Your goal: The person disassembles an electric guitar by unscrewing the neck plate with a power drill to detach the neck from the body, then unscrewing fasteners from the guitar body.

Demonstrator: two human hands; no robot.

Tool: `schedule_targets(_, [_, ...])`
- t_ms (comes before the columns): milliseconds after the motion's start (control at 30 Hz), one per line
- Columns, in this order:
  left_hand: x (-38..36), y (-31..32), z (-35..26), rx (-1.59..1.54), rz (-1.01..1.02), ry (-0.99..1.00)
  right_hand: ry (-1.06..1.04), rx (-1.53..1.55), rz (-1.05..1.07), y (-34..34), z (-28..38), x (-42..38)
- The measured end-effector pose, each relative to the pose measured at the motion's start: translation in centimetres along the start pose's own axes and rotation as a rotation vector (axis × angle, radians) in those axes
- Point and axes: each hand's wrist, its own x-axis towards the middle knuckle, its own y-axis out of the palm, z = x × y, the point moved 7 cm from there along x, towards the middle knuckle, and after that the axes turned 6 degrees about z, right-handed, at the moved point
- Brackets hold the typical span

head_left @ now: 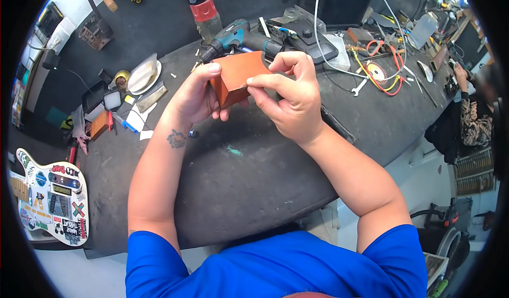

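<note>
My left hand (193, 95) is wrapped around the left side of an orange-brown box-shaped block (241, 70), thumb at its upper left corner and fingertips showing below it. The block is held tilted above the dark workbench (238, 187). My right hand (294, 99) is closed, thumb and index finger pinched together at the block's front edge, near a small worn-looking spot. Anything between those fingertips is too small to make out. Just beyond the block lies a teal-and-black cordless drill (233, 33).
A white cable (317, 20) loops over tools at the right, beside a wrench (359, 89) and a round disc (377, 72). A stickered guitar body (55, 197) stands at the left. Another person's patterned sleeve (475, 120) shows at far right.
</note>
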Motion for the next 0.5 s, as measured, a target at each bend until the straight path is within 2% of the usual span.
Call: schedule_targets(500, [-0.09,0.37,-0.29,0.236,-0.166,-0.051,0.005,0.031,0.005,0.19,0.26,0.07])
